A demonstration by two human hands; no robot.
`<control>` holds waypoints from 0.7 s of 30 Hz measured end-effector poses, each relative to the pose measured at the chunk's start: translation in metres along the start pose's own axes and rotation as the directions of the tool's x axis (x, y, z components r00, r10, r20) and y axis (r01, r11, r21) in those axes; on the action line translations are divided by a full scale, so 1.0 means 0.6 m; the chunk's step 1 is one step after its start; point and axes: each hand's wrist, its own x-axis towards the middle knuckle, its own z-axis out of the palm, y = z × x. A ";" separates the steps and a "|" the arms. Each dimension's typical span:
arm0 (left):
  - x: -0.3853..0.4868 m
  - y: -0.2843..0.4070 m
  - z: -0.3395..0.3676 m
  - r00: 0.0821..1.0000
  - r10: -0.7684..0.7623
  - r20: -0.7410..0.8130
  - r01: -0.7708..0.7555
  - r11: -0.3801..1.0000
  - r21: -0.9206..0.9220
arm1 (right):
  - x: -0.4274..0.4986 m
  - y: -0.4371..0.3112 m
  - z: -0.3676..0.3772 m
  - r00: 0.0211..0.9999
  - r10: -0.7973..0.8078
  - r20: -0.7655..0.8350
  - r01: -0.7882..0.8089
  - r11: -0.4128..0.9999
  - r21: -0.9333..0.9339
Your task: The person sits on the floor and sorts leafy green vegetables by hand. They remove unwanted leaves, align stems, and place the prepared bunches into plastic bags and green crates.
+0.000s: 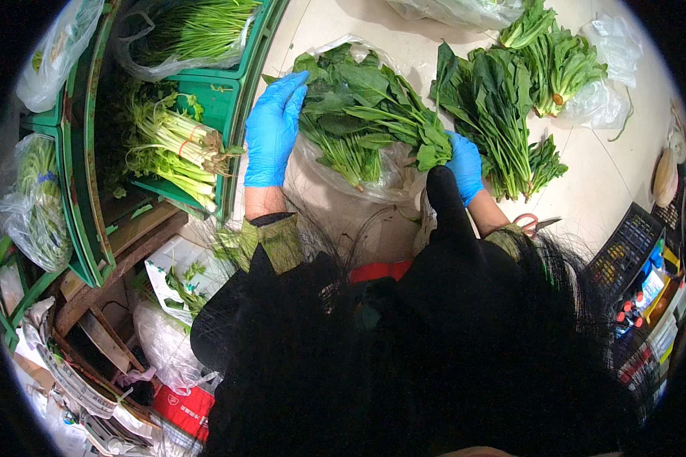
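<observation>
My left hand (274, 128), in a blue glove, is at the left side of a heap of spinach (366, 85). Its fingers are extended against the leaf tips, not closed around them. At the heap's right end, my right hand (466, 165), also gloved in blue, holds the stem end of the spinach; its fingertips are hidden by leaves. Under the heap lies a clear plastic bag (331, 168) spread on the tiled floor (583, 188). Just right of my right hand rests another pile of spinach (491, 114), its stems towards me.
Scissors (534, 224) with red handles lie near my right forearm. Lettuce (560, 74) and plastic bags (597, 103) are farther right. Green crates (206, 108) at left hold celery (191, 137) and thin green stalks (200, 34). A black crate (626, 245) stands at right.
</observation>
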 end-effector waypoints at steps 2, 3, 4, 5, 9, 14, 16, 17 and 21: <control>-0.005 0.019 -0.010 0.999 0.026 -0.044 -0.028 0.998 -0.056 | 0.001 -0.003 -0.003 1.000 -0.008 -0.011 0.008 0.999 -0.037; -0.004 0.026 -0.013 0.999 -0.032 -0.030 0.030 0.998 -0.053 | 0.002 -0.004 -0.004 1.000 -0.020 -0.022 0.019 0.998 -0.059; -0.005 0.032 -0.015 0.998 -0.046 -0.037 0.044 0.997 -0.066 | 0.004 -0.006 -0.005 0.999 -0.032 -0.032 0.029 0.996 -0.081; -0.005 0.036 -0.016 0.996 -0.076 -0.040 0.073 0.994 -0.087 | 0.005 -0.008 -0.006 0.999 -0.026 -0.021 0.023 0.991 -0.135; 0.004 0.036 -0.022 0.972 -0.235 -0.018 0.208 0.890 -0.405 | 0.010 -0.016 -0.011 1.000 -0.026 0.007 0.027 0.966 -0.257; 0.020 0.027 -0.028 0.958 -0.284 0.041 0.248 0.750 -0.613 | 0.022 -0.028 -0.008 0.999 0.008 0.034 0.001 0.967 -0.255; 0.025 0.023 -0.027 0.975 -0.223 -0.026 0.169 0.806 -0.567 | 0.027 -0.031 -0.005 0.999 -0.033 0.016 0.036 0.965 -0.259; 0.026 0.020 -0.026 0.972 -0.232 -0.017 0.187 0.821 -0.539 | 0.029 -0.031 -0.003 0.999 -0.038 0.014 0.041 0.962 -0.269; 0.028 -0.001 -0.024 0.950 -0.310 -0.045 0.252 0.843 -0.475 | 0.034 -0.033 0.004 0.999 -0.041 0.013 0.043 0.955 -0.293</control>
